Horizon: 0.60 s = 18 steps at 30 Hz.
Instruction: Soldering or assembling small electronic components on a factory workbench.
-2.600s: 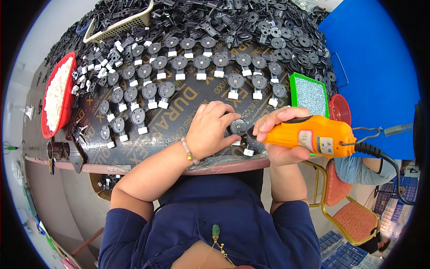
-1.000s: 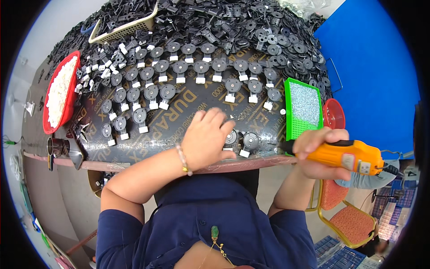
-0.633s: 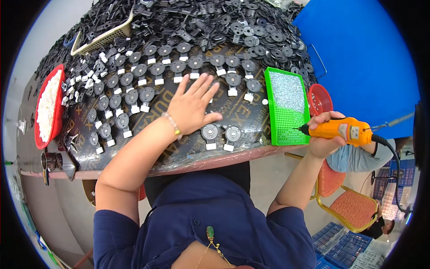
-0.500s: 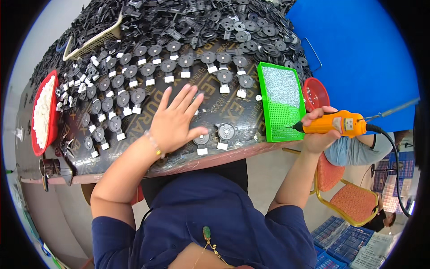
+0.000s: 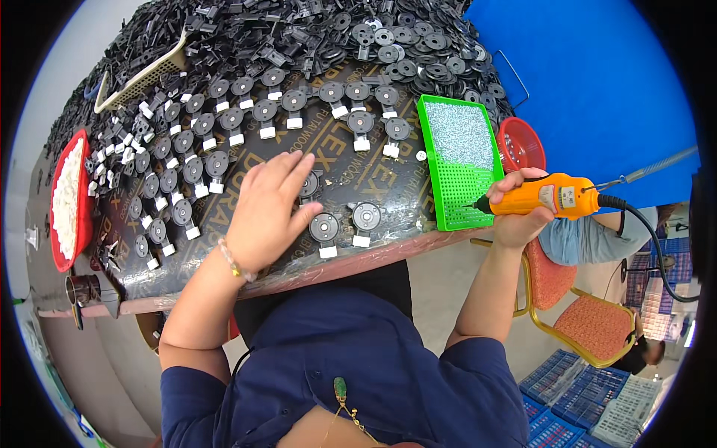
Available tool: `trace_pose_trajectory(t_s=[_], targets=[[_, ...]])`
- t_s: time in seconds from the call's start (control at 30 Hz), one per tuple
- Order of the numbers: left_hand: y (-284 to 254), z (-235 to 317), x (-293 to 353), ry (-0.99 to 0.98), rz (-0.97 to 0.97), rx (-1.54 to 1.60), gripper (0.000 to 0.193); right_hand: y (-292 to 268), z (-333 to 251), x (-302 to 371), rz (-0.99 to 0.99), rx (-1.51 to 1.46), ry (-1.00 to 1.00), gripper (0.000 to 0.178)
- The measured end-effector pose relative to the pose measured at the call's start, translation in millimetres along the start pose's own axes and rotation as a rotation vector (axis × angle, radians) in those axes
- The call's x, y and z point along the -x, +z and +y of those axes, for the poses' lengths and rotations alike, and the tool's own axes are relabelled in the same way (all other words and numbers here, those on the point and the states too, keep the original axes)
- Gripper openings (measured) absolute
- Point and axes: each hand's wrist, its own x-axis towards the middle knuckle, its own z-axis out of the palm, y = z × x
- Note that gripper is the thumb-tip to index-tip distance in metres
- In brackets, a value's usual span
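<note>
At the right edge of the surface (image 5: 373, 257), the orange electric screwdriver (image 5: 541, 200) has been carried from the round black parts to the green tray (image 5: 459, 168), wrapped by the right hand (image 5: 519, 213). The left hand (image 5: 269, 213) (fingers spread flat) now rests beside two parts (image 5: 345, 222), suggesting a screw is being fetched.

The person wears a dark navy short-sleeved top (image 5: 373, 358) of plain cloth; the sleeves end above the elbows and both forearms are bare. A thin bracelet of small pale and gold beads (image 5: 233, 261) circles the left wrist. At the chest hangs a small green oval pendant (image 5: 340, 389) on a fine gold chain. The fingers carry no rings or gloves
</note>
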Motion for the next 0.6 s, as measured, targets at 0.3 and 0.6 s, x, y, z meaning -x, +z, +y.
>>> trace_pose_trajectory(t_s=[0.3,0.6], targets=[[17.8,-33.6,1.2,-0.131,0.053,0.407,0.046,7.5,-3.1,1.6,0.024,0.063,0.001,0.087],[23.3,-39.0,5.3,-0.117,0.063,0.438,0.045,30.1,-44.4,-9.9,0.004,-0.1,-0.131,0.09]])
